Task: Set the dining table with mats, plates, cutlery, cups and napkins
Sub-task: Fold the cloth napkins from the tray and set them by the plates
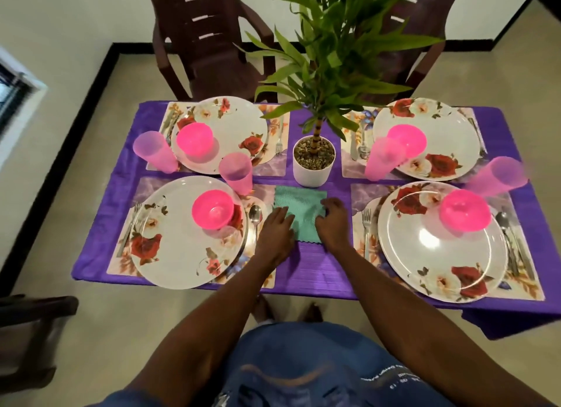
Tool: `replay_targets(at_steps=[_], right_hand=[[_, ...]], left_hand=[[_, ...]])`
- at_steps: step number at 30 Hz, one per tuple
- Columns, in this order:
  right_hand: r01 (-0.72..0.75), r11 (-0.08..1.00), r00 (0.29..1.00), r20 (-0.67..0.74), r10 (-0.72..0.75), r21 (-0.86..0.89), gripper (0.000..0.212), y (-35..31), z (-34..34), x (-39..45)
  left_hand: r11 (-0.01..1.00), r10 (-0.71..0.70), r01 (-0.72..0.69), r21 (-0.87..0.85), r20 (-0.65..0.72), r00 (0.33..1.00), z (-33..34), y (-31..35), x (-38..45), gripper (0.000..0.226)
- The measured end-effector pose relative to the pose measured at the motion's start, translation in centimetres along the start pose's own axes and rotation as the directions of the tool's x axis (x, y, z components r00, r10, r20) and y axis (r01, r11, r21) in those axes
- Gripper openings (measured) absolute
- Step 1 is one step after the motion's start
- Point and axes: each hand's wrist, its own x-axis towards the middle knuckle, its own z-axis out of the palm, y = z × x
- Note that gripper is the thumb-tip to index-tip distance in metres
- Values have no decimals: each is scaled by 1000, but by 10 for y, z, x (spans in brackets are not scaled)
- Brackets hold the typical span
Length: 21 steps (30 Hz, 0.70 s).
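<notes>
Resting on teal napkin (299, 215): L hand (274, 233) & R hand (332, 221).

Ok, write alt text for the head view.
Two hands, left and right, press on a teal napkin at the middle of a purple-clothed table set with four floral plates, pink bowls and cups, beside a potted plant.

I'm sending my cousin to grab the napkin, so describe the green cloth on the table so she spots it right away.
Start at the white potted plant in the middle of the purple tablecloth. Just in front of its pot, between the two nearer floral plates, lies the green cloth, with the left hand and right hand on it. It is the only teal, zigzag-edged fabric; everything else nearby is pink, white or floral.
</notes>
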Motion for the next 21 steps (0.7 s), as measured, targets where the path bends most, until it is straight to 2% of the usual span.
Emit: replay_targets(at_steps=[3, 6, 9, 13, 21], right_hand=[[57, 978, 991, 129, -31, -199, 47, 2, 9, -4], [93, 957, 986, 160, -50, -276, 46, 5, 14, -7], [112, 950, 985, 159, -68, -290, 44, 7, 12, -10], [174, 937, 978, 166, -128, -302, 41, 7, 9, -13], [190, 929, 973, 187, -135, -318, 38, 21, 8, -6]], left_hand=[[995, 17, -31, 98, 135, 991, 6, 1, -5, 41], [986, 41, -72, 150, 203, 978, 13, -3, -9, 46], [990, 23, -58, 132, 248, 969, 14, -5, -10, 53], [995, 0, -24, 95, 242, 970, 17, -5, -13, 57], [999, 0, -9, 32, 256, 967, 17, -6, -14, 58]])
